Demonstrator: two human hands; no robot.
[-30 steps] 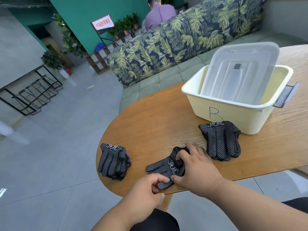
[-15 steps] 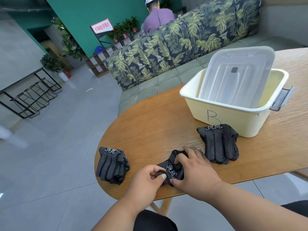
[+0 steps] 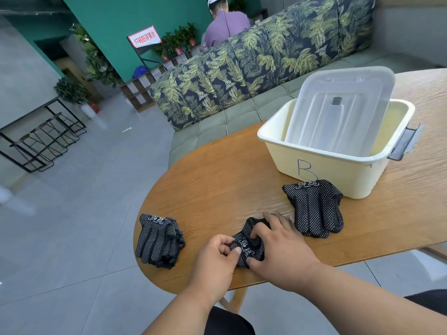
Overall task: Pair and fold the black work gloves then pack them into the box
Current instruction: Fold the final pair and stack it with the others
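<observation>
Pinching the middle glove low in frame, left hand and right hand both grip it on the worktop.

A sofa with a leaf-print back and a green tufted seat stands just behind the oval wooden surface, on a floor of large grey tiles. Behind it rise a teal wall, potted plants on a low shelf, a red-and-white sign and a person in a purple shirt facing away. A black wire rack stands at far left beside a grey wall.
</observation>
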